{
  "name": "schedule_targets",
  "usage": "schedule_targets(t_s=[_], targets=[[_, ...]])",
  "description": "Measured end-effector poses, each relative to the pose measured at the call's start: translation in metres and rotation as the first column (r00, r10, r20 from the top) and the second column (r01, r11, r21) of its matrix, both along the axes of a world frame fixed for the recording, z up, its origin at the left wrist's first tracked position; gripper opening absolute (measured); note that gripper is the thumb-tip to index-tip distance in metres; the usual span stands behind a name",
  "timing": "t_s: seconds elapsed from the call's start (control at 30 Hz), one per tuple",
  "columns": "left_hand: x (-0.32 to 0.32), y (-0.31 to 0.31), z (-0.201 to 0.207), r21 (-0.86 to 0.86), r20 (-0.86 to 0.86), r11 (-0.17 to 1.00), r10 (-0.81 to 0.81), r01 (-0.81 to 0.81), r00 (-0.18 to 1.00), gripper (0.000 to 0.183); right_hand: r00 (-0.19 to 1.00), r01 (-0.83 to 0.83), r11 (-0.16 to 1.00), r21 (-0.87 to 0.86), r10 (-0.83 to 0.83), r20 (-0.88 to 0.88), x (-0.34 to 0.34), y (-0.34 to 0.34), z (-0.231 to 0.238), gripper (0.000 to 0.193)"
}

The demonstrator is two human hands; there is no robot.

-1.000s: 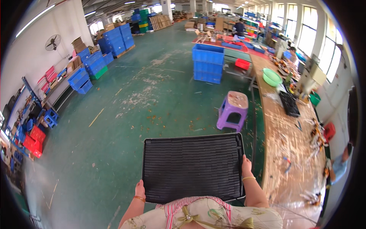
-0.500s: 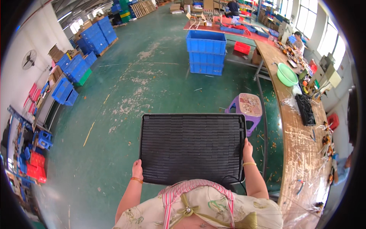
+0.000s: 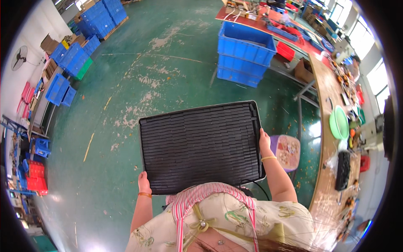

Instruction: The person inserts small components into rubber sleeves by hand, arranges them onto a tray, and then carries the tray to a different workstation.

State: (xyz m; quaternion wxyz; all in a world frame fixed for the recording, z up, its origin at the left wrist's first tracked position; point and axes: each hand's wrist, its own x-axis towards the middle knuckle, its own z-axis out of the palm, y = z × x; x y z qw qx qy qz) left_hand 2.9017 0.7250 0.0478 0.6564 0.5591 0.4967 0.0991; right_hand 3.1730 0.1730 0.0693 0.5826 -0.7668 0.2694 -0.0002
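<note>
A wide rectangular black tray (image 3: 252, 110), with rows of small black rectangular pieces (image 3: 197, 147) packed across it, is held level in front of my body. My left hand (image 3: 144, 183) grips its left edge near the lower corner, fingers tucked beneath. On the opposite edge, my right hand (image 3: 264, 143) is closed around the side, higher up than the left. The tray is turned a little, its right end farther from me. A thin black cord (image 3: 262, 188) loops out by its lower right corner.
Just right of the tray is a purple stool (image 3: 285, 152). A long wooden workbench (image 3: 329, 168) runs along the right, bearing a green basin (image 3: 338, 122) and a black tray (image 3: 343, 170). Stacked blue crates (image 3: 243, 54) stand ahead. More blue bins (image 3: 69, 59) line the left wall.
I have moved forward, so the stool, basin and stacked crates appear closer and farther right. The tray has tilted counter-clockwise, still in both hands.
</note>
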Motion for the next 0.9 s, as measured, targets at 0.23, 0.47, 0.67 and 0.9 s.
schedule_targets(t_s=[0.23, 0.47, 0.67, 0.9], targets=[[0.255, 0.102, -0.016, 0.054, 0.037, 0.998, -0.036, 0.034, 0.999, 0.040, 1.000, 0.020, 1.000, 0.006, -0.020, 0.020, 0.218, 0.084, -0.003, 0.051], [0.520, 0.180, 0.001, 0.026, 0.135, 0.976, -0.220, 0.218, 0.966, 0.029, 0.983, 0.160, 0.978, 0.132, -0.170, 0.069, 0.386, 0.138, 0.030, 0.050], [0.722, 0.218, -0.021, 0.084, 0.090, 0.974, -0.219, 0.211, 0.972, 0.034, 0.979, 0.181, 0.979, 0.099, -0.188, 0.075, 0.603, 0.173, 0.013, 0.048], [0.897, 0.259, 0.006, 0.035, 0.118, 0.999, -0.045, 0.041, 0.992, 0.033, 0.999, -0.013, 0.987, -0.158, 0.019, 0.035, 0.881, 0.243, 0.014, 0.050]])
